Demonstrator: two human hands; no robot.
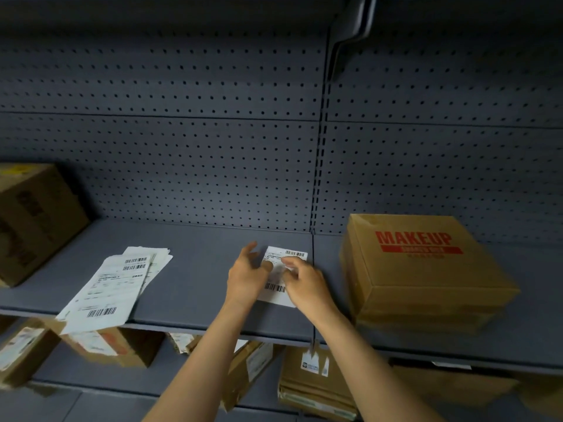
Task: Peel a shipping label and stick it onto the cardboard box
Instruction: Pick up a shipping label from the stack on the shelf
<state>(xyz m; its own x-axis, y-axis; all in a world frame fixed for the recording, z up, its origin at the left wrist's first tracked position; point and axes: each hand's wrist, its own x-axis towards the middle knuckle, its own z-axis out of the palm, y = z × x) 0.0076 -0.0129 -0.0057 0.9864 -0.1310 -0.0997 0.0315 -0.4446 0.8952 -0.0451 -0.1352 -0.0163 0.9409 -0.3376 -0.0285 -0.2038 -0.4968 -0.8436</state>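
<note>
A white shipping label [281, 292] with barcodes lies on the grey shelf [195, 269], in the middle. My left hand [248, 275] rests on its left side, thumb on the paper and the other fingers spread. My right hand [304, 280] pinches the label near its middle with thumb and fingertips. A flat cardboard box [426, 269] printed with red "MAKEUP" lettering sits on the shelf just right of my hands, on top of a second flat box.
A loose stack of label sheets [112, 287] hangs over the shelf's front edge at left. A large brown box [33, 220] stands at far left. Several labelled boxes [313, 382] fill the lower shelf. A pegboard wall [213, 147] backs the shelf.
</note>
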